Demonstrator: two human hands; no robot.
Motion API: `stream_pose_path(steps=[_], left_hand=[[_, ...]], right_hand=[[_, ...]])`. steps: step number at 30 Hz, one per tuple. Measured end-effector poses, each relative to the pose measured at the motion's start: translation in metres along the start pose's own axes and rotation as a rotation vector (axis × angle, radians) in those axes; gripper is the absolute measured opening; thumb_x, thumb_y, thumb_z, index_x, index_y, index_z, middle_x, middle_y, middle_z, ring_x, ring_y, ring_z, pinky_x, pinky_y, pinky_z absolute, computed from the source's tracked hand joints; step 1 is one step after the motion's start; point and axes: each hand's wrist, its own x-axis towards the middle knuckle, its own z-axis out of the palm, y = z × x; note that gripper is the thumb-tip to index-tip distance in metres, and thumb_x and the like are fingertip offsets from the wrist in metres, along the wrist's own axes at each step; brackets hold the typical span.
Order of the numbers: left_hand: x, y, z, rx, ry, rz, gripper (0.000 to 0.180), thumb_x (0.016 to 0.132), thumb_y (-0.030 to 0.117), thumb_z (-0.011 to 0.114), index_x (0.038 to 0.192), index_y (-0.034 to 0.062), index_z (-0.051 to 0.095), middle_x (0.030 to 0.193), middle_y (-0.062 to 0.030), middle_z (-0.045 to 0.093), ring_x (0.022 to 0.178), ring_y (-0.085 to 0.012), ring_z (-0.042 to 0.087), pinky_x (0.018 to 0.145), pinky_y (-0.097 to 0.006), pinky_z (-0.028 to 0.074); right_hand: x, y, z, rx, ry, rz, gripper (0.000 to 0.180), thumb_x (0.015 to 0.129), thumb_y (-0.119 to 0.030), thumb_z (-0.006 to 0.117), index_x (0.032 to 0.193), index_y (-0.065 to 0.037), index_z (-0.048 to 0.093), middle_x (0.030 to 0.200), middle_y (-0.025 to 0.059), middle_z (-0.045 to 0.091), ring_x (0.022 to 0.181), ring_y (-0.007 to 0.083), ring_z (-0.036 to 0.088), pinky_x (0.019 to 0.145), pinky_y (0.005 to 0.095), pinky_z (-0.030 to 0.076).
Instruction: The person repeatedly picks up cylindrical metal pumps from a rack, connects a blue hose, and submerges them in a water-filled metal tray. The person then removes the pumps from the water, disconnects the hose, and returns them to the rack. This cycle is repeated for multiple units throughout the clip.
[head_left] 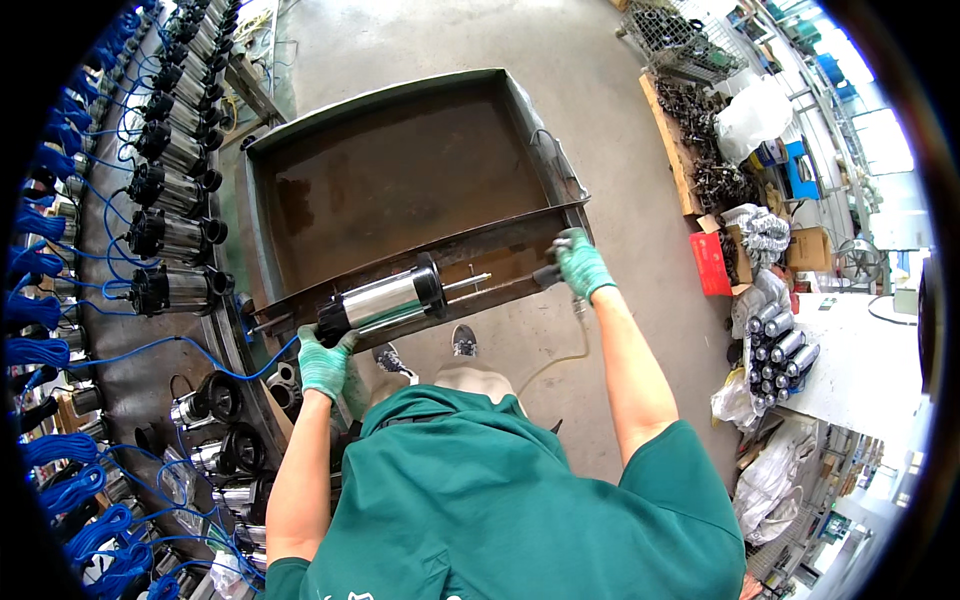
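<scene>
A shiny steel pump motor (pixel 378 302) with black ends lies across the near ledge of a large metal tank (pixel 400 243). Its thin bare shaft (pixel 468 283) points right. My left hand (pixel 325 366), in a green glove, grips the motor's black left end. Off the shaft's tip, with a gap between, my gloved right hand (pixel 583 266) is closed around a tool with a dark nose (pixel 546 276). A thin hose (pixel 583 345) hangs below that hand, so it looks like an air tool. Its body is mostly hidden by the glove.
Brown liquid (pixel 400 170) fills the tank. Left of it, a long row of similar pump motors (pixel 175 235) stands with blue cables (pixel 215 365). At right are a pallet of dark metal parts (pixel 705 150), a red box (pixel 710 264) and a white table with steel cylinders (pixel 780 352).
</scene>
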Motion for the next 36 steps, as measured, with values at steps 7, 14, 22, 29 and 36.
stream_pose_path(steps=[7, 14, 22, 29, 36], left_hand=[[0.002, -0.001, 0.000, -0.068, -0.041, -0.054, 0.067, 0.081, 0.026, 0.093, 0.125, -0.0017, 0.050, 0.108, -0.0219, 0.073, 0.097, -0.0318, 0.069, 0.090, -0.042, 0.055], [-0.002, 0.008, -0.008, -0.097, -0.037, -0.125, 0.066, 0.080, 0.025, 0.093, 0.125, -0.0013, 0.052, 0.108, -0.0232, 0.074, 0.102, -0.0348, 0.074, 0.092, -0.044, 0.056], [-0.002, -0.026, -0.023, -0.150, -0.049, -0.101, 0.060, 0.088, 0.032, 0.087, 0.131, 0.0012, 0.059, 0.114, -0.0206, 0.073, 0.104, -0.0320, 0.071, 0.094, -0.041, 0.055], [0.084, -0.189, -0.074, -0.382, 0.339, -0.341, 0.028, 0.108, 0.022, 0.059, 0.132, 0.0073, 0.058, 0.082, -0.0065, 0.065, 0.058, -0.0159, 0.058, 0.054, -0.034, 0.049], [0.114, -0.167, -0.099, -0.702, -0.082, -0.567, 0.020, 0.110, 0.028, 0.055, 0.118, 0.0106, 0.062, 0.080, -0.0028, 0.062, 0.058, -0.0129, 0.056, 0.050, -0.031, 0.046]], right_hand=[[0.070, -0.003, -0.041, -0.948, 0.072, 0.177, 0.024, 0.097, -0.014, 0.056, 0.113, -0.001, 0.069, 0.114, 0.0271, 0.073, 0.111, 0.0455, 0.070, 0.094, 0.0524, 0.057], [0.094, -0.032, -0.028, -0.936, 0.054, 0.209, 0.040, 0.100, -0.031, 0.058, 0.126, -0.003, 0.069, 0.124, 0.0264, 0.072, 0.118, 0.0436, 0.069, 0.101, 0.0534, 0.054], [0.032, -0.083, 0.019, -0.530, 0.175, -0.168, 0.048, 0.101, -0.034, 0.068, 0.136, -0.002, 0.058, 0.116, 0.0251, 0.072, 0.107, 0.0440, 0.069, 0.094, 0.0496, 0.054], [-0.061, -0.206, 0.166, -0.176, 0.009, -0.498, 0.031, 0.102, -0.030, 0.068, 0.118, -0.003, 0.070, 0.113, 0.0192, 0.071, 0.105, 0.0363, 0.069, 0.095, 0.0438, 0.053], [-0.063, -0.210, 0.201, -0.574, 0.169, -0.614, 0.013, 0.093, -0.019, 0.069, 0.094, -0.006, 0.071, 0.094, 0.0146, 0.070, 0.092, 0.0374, 0.065, 0.085, 0.0480, 0.053]])
